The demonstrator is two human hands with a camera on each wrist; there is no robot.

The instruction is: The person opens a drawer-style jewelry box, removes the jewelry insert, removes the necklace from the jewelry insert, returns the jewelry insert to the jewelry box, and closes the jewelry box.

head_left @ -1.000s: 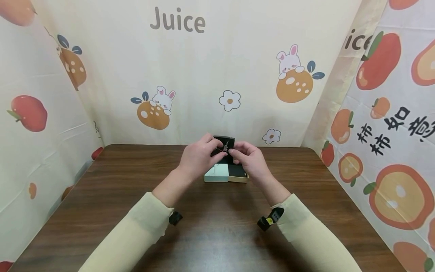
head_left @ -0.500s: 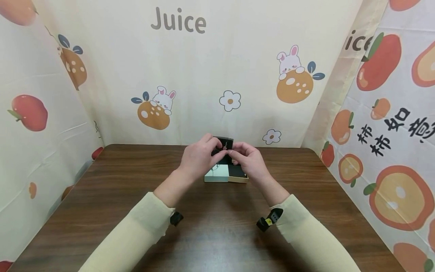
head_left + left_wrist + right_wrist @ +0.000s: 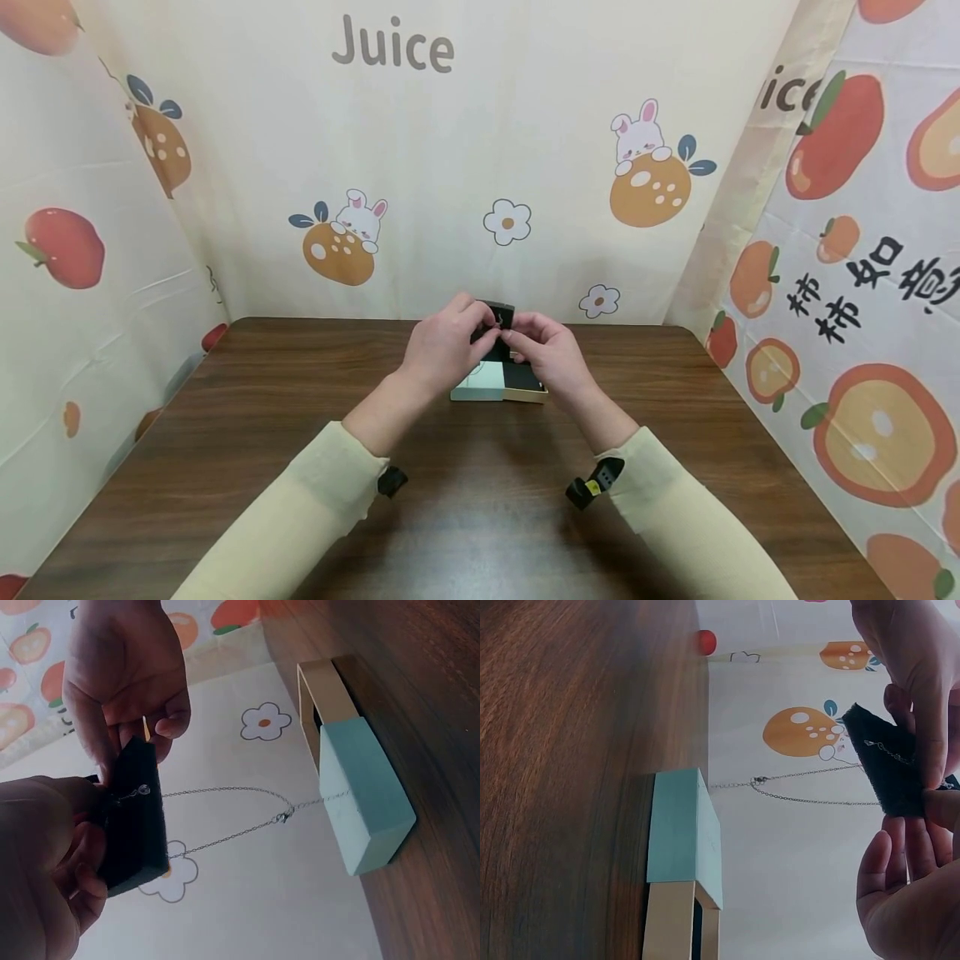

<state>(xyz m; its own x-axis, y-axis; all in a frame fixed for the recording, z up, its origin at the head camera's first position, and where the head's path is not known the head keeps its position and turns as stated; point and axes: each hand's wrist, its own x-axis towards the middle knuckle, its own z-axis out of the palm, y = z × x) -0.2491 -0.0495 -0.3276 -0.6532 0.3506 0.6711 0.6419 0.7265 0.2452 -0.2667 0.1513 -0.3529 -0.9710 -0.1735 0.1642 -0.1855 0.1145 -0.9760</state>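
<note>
Nearest to us, two pale sleeves (image 3: 273, 521) reach in over the desk (image 3: 480, 533), with a small black device (image 3: 595, 483) strapped at the right wrist. Farther along the desk we find a mint-green cover (image 3: 477, 382), and out of its right end juts a tan tray (image 3: 524, 396) with something dark inside.

Just above and beyond the box, the left hand (image 3: 446, 342) and the right hand (image 3: 551, 350) pinch a black pad (image 3: 139, 832) between them, thumbs and fingers bent about its edges. We see the pad held up, tilted, a small clear stone (image 3: 144, 790) on its face. From it a silver necklace (image 3: 283, 818) hangs toward the cover; whether its end touches, we cannot tell. Behind everything hangs a fruit-printed cloth (image 3: 442, 150).
</note>
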